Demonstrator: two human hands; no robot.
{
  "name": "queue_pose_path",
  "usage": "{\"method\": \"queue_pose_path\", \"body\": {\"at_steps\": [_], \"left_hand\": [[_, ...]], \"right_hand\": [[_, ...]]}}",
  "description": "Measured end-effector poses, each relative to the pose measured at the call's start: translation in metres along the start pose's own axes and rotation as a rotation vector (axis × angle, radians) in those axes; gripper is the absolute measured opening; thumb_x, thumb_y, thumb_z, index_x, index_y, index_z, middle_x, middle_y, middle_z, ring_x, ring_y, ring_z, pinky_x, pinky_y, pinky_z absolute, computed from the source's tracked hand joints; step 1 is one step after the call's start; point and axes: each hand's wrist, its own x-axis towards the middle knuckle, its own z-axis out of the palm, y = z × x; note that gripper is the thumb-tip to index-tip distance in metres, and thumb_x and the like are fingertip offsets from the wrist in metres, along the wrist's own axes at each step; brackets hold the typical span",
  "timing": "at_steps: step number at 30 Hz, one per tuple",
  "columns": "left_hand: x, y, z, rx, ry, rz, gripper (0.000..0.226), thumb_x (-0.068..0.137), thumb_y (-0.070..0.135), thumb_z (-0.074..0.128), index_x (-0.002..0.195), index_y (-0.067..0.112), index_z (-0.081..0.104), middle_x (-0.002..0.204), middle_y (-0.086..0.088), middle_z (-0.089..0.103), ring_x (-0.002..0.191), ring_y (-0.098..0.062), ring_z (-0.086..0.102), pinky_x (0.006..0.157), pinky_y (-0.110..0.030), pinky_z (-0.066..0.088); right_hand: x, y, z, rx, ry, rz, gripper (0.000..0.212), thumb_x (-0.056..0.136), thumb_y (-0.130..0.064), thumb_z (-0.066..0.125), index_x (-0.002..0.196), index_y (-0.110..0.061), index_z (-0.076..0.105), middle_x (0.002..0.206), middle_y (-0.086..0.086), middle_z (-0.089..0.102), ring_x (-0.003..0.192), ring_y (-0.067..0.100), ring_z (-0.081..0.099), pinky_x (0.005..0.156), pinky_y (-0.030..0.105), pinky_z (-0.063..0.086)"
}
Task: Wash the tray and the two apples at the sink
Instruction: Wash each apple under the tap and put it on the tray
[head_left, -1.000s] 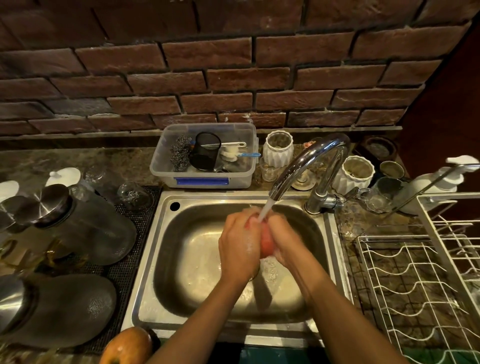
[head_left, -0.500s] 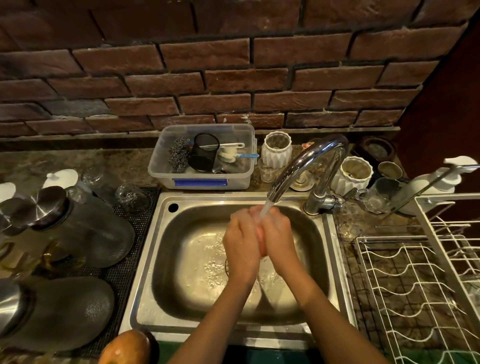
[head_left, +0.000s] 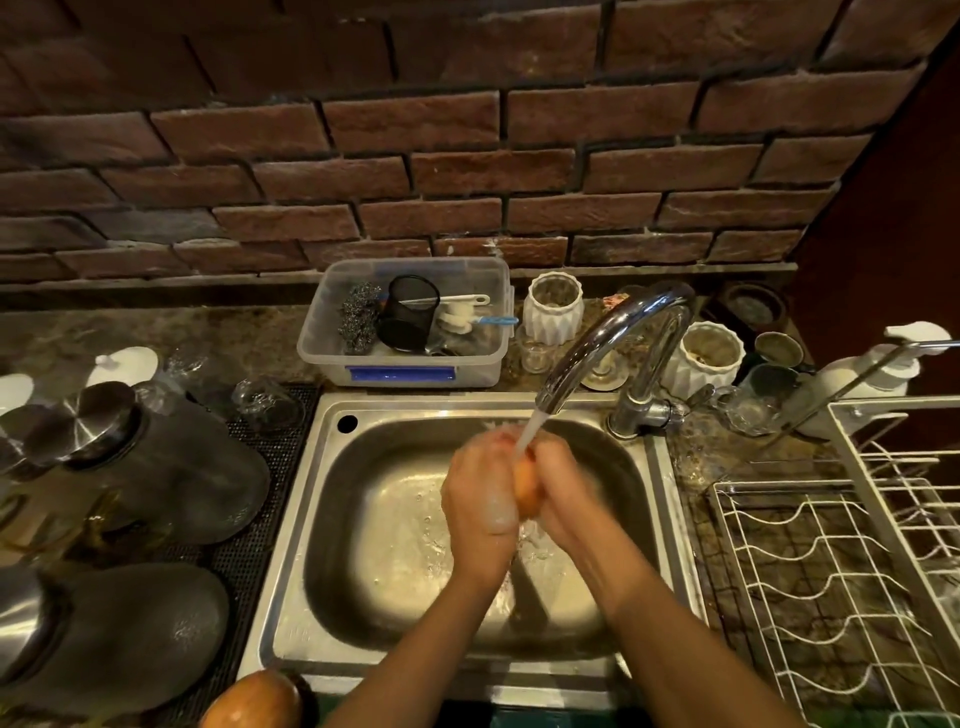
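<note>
A reddish-orange apple (head_left: 525, 491) is clasped between my left hand (head_left: 480, 493) and my right hand (head_left: 563, 491) over the steel sink (head_left: 322, 519). Only a narrow strip of the apple shows between my palms. Water runs from the chrome faucet (head_left: 602, 343) onto the apple and my fingers. A second apple (head_left: 254, 701), orange-yellow and wet, rests at the sink's near left corner at the bottom edge of the view. No tray is visible.
A clear plastic bin (head_left: 410, 364) with scourers and a black mesh cup stands behind the sink. Upturned glass jars (head_left: 171, 467) lie on a dark mat to the left. A white wire dish rack (head_left: 841, 571) fills the right. White ribbed pots (head_left: 553, 306) and a soap dispenser (head_left: 872, 374) stand near the faucet.
My hands have stayed under the stream, shifting around the apple as they rub it. The apple now shows as an orange strip between my palms. The second apple has not moved.
</note>
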Motion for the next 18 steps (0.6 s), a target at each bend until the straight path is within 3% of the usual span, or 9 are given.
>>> {"method": "queue_pose_path", "body": {"at_steps": [2, 4, 6, 8, 11, 13, 15, 16, 18], "left_hand": [[0.007, 0.006, 0.008, -0.108, 0.066, -0.203, 0.021, 0.100, 0.027, 0.053, 0.087, 0.030, 0.069, 0.090, 0.007, 0.070, 0.087, -0.017, 0.067, 0.076, -0.036, 0.053], [0.016, 0.019, 0.010, -0.109, 0.093, -0.431, 0.014, 0.099, 0.029, 0.055, 0.095, 0.023, 0.067, 0.095, 0.005, 0.067, 0.082, -0.012, 0.061, 0.070, -0.025, 0.044], [0.023, 0.031, 0.009, -0.155, 0.012, -0.542, 0.018, 0.095, 0.030, 0.060, 0.098, 0.015, 0.069, 0.090, -0.004, 0.066, 0.079, -0.014, 0.062, 0.069, -0.028, 0.049], [0.025, 0.043, 0.002, -0.271, -0.120, -0.586, 0.021, 0.086, 0.035, 0.063, 0.084, 0.017, 0.074, 0.080, -0.007, 0.069, 0.073, -0.017, 0.066, 0.068, -0.034, 0.053], [0.012, 0.038, 0.001, -0.316, -0.030, -0.576, 0.030, 0.093, 0.045, 0.055, 0.092, 0.020, 0.072, 0.092, -0.010, 0.075, 0.085, -0.022, 0.071, 0.072, -0.039, 0.056], [0.004, 0.029, 0.001, -0.297, 0.049, -0.485, 0.020, 0.098, 0.038, 0.052, 0.098, 0.025, 0.068, 0.099, -0.011, 0.073, 0.093, -0.026, 0.070, 0.085, -0.049, 0.057], [-0.001, 0.018, 0.001, -0.179, 0.026, -0.282, 0.022, 0.101, 0.039, 0.044, 0.098, 0.036, 0.066, 0.099, -0.002, 0.071, 0.095, -0.023, 0.068, 0.088, -0.053, 0.056], [-0.004, 0.014, 0.000, -0.109, 0.007, -0.178, 0.025, 0.100, 0.043, 0.039, 0.098, 0.040, 0.064, 0.101, 0.003, 0.070, 0.097, -0.021, 0.067, 0.086, -0.049, 0.056], [-0.006, 0.006, -0.002, 0.086, 0.002, 0.009, 0.027, 0.094, 0.051, 0.032, 0.102, 0.047, 0.057, 0.111, 0.010, 0.065, 0.100, -0.009, 0.063, 0.082, -0.027, 0.052]], "right_hand": [[-0.005, 0.008, 0.003, -0.160, 0.021, -0.152, 0.019, 0.099, -0.021, 0.052, 0.100, -0.017, 0.071, 0.092, 0.008, 0.074, 0.083, 0.017, 0.073, 0.067, 0.028, 0.056], [-0.011, 0.016, 0.002, -0.236, 0.035, -0.312, 0.014, 0.098, -0.028, 0.055, 0.103, -0.025, 0.068, 0.098, 0.005, 0.073, 0.092, 0.018, 0.071, 0.070, 0.029, 0.055], [-0.017, 0.023, -0.002, -0.332, 0.038, -0.515, 0.018, 0.096, -0.040, 0.056, 0.109, -0.031, 0.066, 0.106, -0.001, 0.070, 0.098, 0.010, 0.069, 0.074, 0.026, 0.056], [-0.019, 0.026, -0.002, -0.471, 0.007, -0.658, 0.023, 0.095, -0.047, 0.053, 0.116, -0.040, 0.062, 0.121, -0.003, 0.062, 0.107, 0.007, 0.065, 0.083, 0.026, 0.056], [-0.019, 0.022, 0.007, -0.415, 0.151, -0.588, 0.012, 0.093, -0.040, 0.056, 0.095, -0.044, 0.067, 0.108, 0.001, 0.067, 0.098, 0.015, 0.068, 0.082, 0.037, 0.058], [-0.017, 0.019, 0.009, -0.469, 0.180, -0.558, 0.019, 0.094, -0.025, 0.055, 0.089, -0.025, 0.074, 0.094, 0.012, 0.071, 0.088, 0.029, 0.068, 0.079, 0.042, 0.056], [-0.016, 0.016, 0.007, -0.547, 0.157, -0.499, 0.024, 0.093, -0.017, 0.052, 0.094, -0.005, 0.073, 0.089, 0.018, 0.071, 0.085, 0.033, 0.067, 0.075, 0.041, 0.055], [-0.016, 0.012, 0.008, -0.484, 0.153, -0.407, 0.022, 0.093, -0.017, 0.053, 0.094, -0.005, 0.072, 0.086, 0.015, 0.071, 0.080, 0.029, 0.068, 0.070, 0.037, 0.054], [-0.014, 0.001, 0.008, -0.396, 0.094, -0.200, 0.015, 0.094, -0.017, 0.056, 0.087, -0.012, 0.068, 0.082, 0.008, 0.070, 0.074, 0.023, 0.067, 0.063, 0.034, 0.053]]}}
